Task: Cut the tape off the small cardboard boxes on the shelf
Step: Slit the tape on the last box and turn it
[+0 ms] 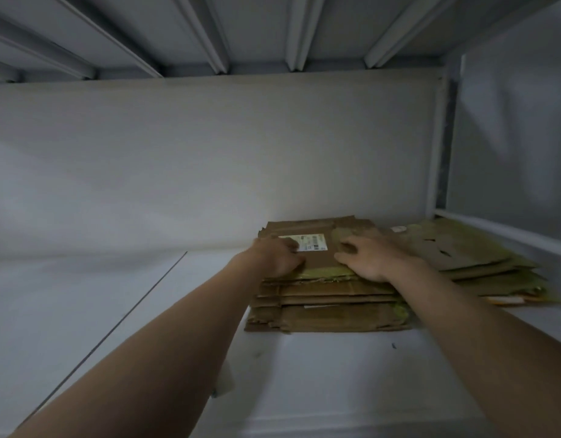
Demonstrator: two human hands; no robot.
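We have both arms stretched onto the white shelf [320, 368], and the work is at the stage of getting hold of a box; no blade or scissors shows anywhere, so cutting has not begun. Our left hand [277, 256] sits at the left edge of the top box [320, 259], its fingers [288, 246] curled over the cardboard. Whether they truly pinch that edge or only rest on it we cannot tell. Our right hand [372, 259] lies on the same box with its fingers spread apart and flat, pressing down and clamped on nothing.

The boxes are all folded flat and lie in a stack [329, 308] directly under our fingers. A white label [306, 241] sits between the two hands, just beyond the left fingertips. Yellow-green tape [331, 273] runs along the near edge of the top box, just below both hands, and more shows at the stack's lower right corner. A second pile [481, 257] of flat cardboard spreads out to the right of the right hand, overlapping the stack.

Next, we judge, the top box must be slid or lifted toward us, which calls for a firm hold on both sides. Then we need a cutting tool before the tape can come away.
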